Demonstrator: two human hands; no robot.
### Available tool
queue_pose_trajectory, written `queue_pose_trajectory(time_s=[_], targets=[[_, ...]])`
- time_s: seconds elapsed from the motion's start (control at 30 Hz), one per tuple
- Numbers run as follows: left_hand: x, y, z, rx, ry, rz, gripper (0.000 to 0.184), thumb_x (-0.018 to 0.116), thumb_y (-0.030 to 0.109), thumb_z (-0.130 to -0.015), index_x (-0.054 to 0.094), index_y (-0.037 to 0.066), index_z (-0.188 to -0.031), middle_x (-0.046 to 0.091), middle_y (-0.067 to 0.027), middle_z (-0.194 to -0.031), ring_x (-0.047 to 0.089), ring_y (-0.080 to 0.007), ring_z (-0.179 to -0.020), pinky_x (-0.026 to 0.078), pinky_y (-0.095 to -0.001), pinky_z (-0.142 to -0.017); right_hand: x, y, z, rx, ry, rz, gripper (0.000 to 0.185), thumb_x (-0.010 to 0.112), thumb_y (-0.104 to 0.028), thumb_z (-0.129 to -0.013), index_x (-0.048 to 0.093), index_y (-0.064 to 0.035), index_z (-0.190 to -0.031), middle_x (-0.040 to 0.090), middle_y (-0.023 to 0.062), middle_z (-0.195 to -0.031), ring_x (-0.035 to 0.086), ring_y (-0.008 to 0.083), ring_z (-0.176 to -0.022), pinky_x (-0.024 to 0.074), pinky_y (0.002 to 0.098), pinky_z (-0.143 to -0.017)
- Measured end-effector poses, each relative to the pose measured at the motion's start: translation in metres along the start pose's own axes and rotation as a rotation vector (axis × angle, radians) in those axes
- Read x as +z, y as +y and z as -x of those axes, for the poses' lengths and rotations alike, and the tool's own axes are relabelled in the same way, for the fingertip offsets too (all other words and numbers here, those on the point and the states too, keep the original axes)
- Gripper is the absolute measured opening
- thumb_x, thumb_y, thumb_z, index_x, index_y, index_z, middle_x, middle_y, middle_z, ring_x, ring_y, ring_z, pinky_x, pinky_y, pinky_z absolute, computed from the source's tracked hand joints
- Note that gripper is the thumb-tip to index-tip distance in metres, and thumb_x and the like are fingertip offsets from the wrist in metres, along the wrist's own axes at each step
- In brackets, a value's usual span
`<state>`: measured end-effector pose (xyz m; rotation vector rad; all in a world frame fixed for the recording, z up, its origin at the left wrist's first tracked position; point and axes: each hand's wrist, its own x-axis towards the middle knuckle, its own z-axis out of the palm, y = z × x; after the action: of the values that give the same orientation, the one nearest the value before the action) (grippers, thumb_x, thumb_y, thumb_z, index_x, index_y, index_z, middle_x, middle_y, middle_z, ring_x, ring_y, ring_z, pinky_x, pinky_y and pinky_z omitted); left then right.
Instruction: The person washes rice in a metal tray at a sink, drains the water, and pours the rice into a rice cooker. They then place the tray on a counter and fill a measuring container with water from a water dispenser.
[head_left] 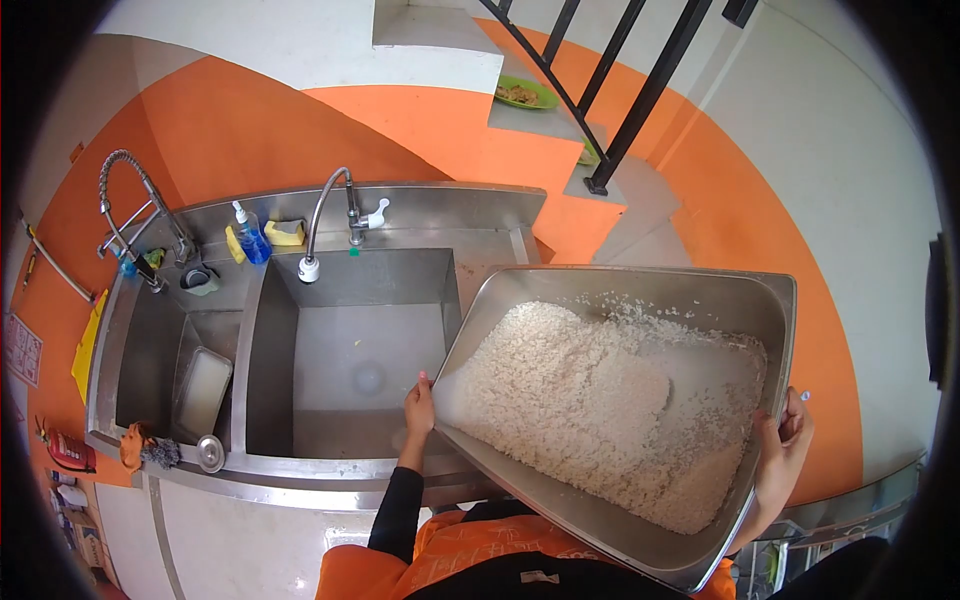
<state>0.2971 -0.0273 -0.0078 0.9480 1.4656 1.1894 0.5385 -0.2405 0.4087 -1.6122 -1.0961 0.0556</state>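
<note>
A large rectangular steel pan (pixel 780 310) is held tilted to the right of the sink, its left corner low beside the basin. White rice (pixel 570 390) with cloudy water lies inside it. My left hand (pixel 420 408) grips the pan's left corner, thumb up at the rim. On the right side, my right hand (pixel 785 450) is wrapped round the rim, with part of it hidden behind the pan. The wide sink basin (pixel 370 340) left of the pan holds a thin layer of water, and a curved faucet (pixel 310 265) hangs over it.
A smaller basin at the left holds a rectangular container (pixel 205 390). A spray bottle (pixel 252 235) and sponge (pixel 286 233) stand behind the sink. A drain strainer (pixel 210 453) and scrubber (pixel 160 452) lie on the front edge. Stairs with a black railing (pixel 640 100) rise behind.
</note>
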Motion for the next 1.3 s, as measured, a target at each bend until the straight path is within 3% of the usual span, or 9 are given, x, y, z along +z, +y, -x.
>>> queue_pose_trajectory(time_s=[0.3, 0.77, 1.3], targets=[[-0.001, -0.001, -0.002, 0.007, 0.001, 0.000, 0.065, 0.035, 0.053, -0.086, 0.059, -0.008, -0.088, 0.061, -0.0158, -0.080, 0.055, -0.0199, -0.077, 0.041, -0.0300, -0.074, -0.006, 0.004, 0.000, -0.018, -0.067, 0.002, 0.008, 0.050, 0.005, -0.073, 0.048, -0.0001, -0.079, 0.041, -0.0040, -0.065, 0.034, 0.0032, -0.059, 0.0248, 0.0175, -0.054], [0.000, -0.002, -0.001, 0.028, 0.019, 0.018, 0.065, 0.034, 0.053, -0.086, 0.058, -0.007, -0.085, 0.058, -0.0118, -0.073, 0.051, -0.0175, -0.071, 0.041, -0.0286, -0.070, 0.002, -0.006, 0.003, -0.002, -0.030, 0.014, 0.007, 0.049, 0.004, -0.073, 0.046, -0.0023, -0.073, 0.038, -0.0048, -0.062, 0.031, 0.0029, -0.058, 0.0233, 0.0174, -0.053], [-0.001, -0.007, -0.003, 0.002, -0.008, 0.039, 0.065, 0.034, 0.053, -0.086, 0.058, -0.007, -0.086, 0.059, -0.0129, -0.078, 0.053, -0.0183, -0.075, 0.041, -0.0288, -0.073, -0.002, -0.002, 0.004, -0.008, -0.064, -0.008, 0.007, 0.051, 0.003, -0.074, 0.048, 0.0001, -0.079, 0.041, -0.0037, -0.066, 0.033, 0.0039, -0.061, 0.0243, 0.0184, -0.056]])
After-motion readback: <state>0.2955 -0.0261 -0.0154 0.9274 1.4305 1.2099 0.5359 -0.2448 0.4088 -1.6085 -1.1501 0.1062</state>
